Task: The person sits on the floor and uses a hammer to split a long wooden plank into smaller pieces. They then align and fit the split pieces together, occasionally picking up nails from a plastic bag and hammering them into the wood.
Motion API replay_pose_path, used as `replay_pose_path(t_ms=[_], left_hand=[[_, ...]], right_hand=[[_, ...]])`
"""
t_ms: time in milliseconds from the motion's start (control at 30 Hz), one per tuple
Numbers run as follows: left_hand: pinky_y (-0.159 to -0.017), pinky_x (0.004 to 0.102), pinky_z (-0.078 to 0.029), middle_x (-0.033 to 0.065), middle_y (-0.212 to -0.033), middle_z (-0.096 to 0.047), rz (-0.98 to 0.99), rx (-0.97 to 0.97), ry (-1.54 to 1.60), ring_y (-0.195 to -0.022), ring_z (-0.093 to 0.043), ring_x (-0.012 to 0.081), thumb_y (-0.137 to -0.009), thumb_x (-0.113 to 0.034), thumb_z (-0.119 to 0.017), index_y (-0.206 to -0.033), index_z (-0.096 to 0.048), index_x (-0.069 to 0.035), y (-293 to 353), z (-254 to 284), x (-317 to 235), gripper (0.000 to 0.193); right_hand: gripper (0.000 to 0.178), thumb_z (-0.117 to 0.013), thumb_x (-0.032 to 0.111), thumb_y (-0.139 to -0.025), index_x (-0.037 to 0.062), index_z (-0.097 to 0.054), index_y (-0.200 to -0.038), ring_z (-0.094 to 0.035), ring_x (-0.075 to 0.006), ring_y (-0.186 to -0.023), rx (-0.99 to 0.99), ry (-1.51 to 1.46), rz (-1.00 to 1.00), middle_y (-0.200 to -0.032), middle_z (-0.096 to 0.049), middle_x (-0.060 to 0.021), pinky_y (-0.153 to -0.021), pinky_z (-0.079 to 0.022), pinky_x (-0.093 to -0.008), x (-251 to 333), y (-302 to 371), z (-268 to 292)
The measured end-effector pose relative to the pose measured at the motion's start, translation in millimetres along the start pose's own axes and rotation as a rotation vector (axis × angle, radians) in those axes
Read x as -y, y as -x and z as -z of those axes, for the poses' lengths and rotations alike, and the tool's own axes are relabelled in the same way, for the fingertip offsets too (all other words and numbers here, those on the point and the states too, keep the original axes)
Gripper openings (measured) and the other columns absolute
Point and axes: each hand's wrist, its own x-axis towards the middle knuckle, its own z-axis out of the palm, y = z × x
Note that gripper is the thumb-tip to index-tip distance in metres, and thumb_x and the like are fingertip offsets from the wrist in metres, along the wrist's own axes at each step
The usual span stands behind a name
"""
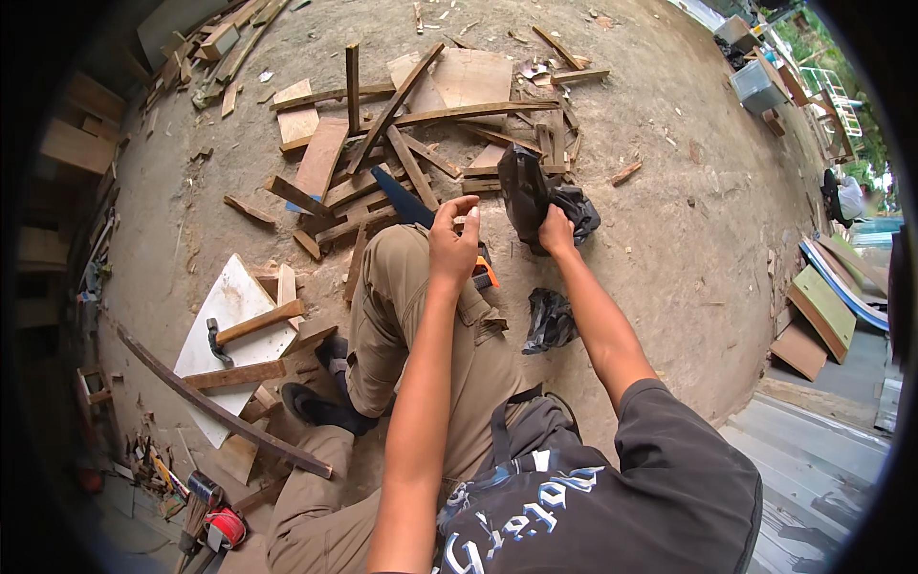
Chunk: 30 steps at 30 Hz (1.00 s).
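My right hand (557, 230) is closed round the gathered part of a black plastic bag (525, 191), whose crumpled end spreads out to the right of the fist. To the left of the bag, my left hand (453, 241) is raised above my knee, its fingers loosely curved and apart from the thumb, with nothing visible in it. A handsaw with a blue blade (402, 199) lies beyond the knee; its black and orange handle (486, 270) shows partly behind my left hand. Another crumpled piece of black plastic (550, 320) rests on the ground beside my right forearm.
Scrap wood strips (411, 167) and plywood pieces (478, 77) lie piled ahead. On the left, a hammer (251, 323) rests on a white board (225, 306). A curved wooden strip (220, 407) crosses near my leg. Panels (822, 311) and corrugated metal sheeting (803, 488) are at right.
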Motion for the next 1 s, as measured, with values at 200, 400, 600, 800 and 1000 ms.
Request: replay_pose_path(t_ms=[200, 400, 600, 800, 1000], left_hand=[[-0.082, 0.0279, -0.05, 0.0071, -0.105, -0.065, -0.06, 0.035, -0.097, -0.095, -0.063, 0.0142, -0.094, -0.012, -0.06, -0.109, -0.066, -0.002, 6.4, -0.1, 6.8, 0.019], [-0.081, 0.028, -0.05, 0.0069, -0.105, -0.065, -0.078, 0.024, -0.089, -0.092, -0.064, 0.014, -0.094, -0.012, -0.059, -0.108, -0.066, -0.001, 8.4, 5.4, 2.2, 0.018], [-0.08, 0.0281, -0.05, 0.0069, -0.104, -0.065, -0.063, 0.017, -0.078, -0.09, -0.063, 0.0138, -0.095, -0.012, -0.058, -0.108, -0.066, -0.001, 9.8, 4.0, -3.4, 0.019], [-0.079, 0.0279, -0.05, 0.007, -0.104, -0.065, -0.052, 0.011, -0.115, -0.087, -0.062, 0.0133, -0.094, -0.012, -0.059, -0.107, -0.066, -0.001, 9.9, 8.3, 2.1, 0.019], [-0.078, 0.0276, -0.049, 0.0068, -0.103, -0.065, -0.079, 0.015, -0.113, -0.086, -0.062, 0.0126, -0.094, -0.012, -0.059, -0.107, -0.067, -0.001, 8.1, 0.2, 1.6, 0.019]], right_hand=[[0.047, -0.078, 0.029, -0.076, -0.0026, -0.062, -0.106, -0.061, -0.0433, -0.105, 0.385, -0.089, -0.005, -0.107, -0.065, -0.0277, -0.091, -0.05, -0.0469, 14.6, 4.9, -3.5], [0.049, -0.073, 0.022, -0.075, -0.0052, -0.058, -0.111, -0.059, -0.0471, -0.105, 0.281, 0.015, 0.088, -0.111, -0.06, -0.032, -0.09, -0.05, -0.0494, 27.6, 10.7, -16.0], [0.054, -0.047, 0.008, -0.088, -0.0026, -0.036, -0.14, -0.059, -0.0494, -0.103, 0.156, -0.201, 0.038, -0.112, -0.057, -0.0354, -0.09, -0.049, -0.0528, 13.0, -19.0, -26.4], [0.059, -0.047, 0.028, -0.097, 0.0061, -0.029, -0.149, -0.061, -0.0476, -0.104, 0.502, -0.03, -0.035, -0.108, -0.064, -0.0319, -0.091, -0.048, -0.0512, 26.8, -24.9, -9.1], [0.029, -0.067, 0.028, -0.079, 0.0015, -0.072, -0.091, -0.063, -0.0382, -0.102, 0.474, 0.279, 0.143, -0.103, -0.066, -0.0244, -0.089, -0.049, -0.0474, 17.6, -7.2, -19.4]])
